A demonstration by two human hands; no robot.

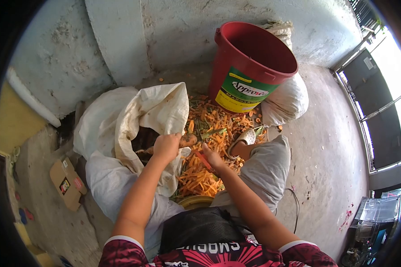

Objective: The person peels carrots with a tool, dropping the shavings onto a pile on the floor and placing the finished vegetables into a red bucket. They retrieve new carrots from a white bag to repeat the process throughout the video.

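My left hand (pixel 166 147) is closed round a brownish, dirt-covered carrot (pixel 188 140), whose thick end points right. It is beside the mouth of an open white sack (pixel 173 100) with a dark inside. Just right of the carrot, my right hand (pixel 213 156) is closed on a red tool (pixel 203 160) that slants down to the right; its tip is hard to make out. Under both hands lies a heap of orange peelings (pixel 198 175) with some green bits.
A red bucket (pixel 254 49) with a green and yellow label stands behind the peelings. Full white sacks (pixel 289 100) lean beside it. A cardboard piece (pixel 67 183) lies at left. My shoe (pixel 246 137) is by the heap. Clear plastic containers (pixel 378 209) are at right.
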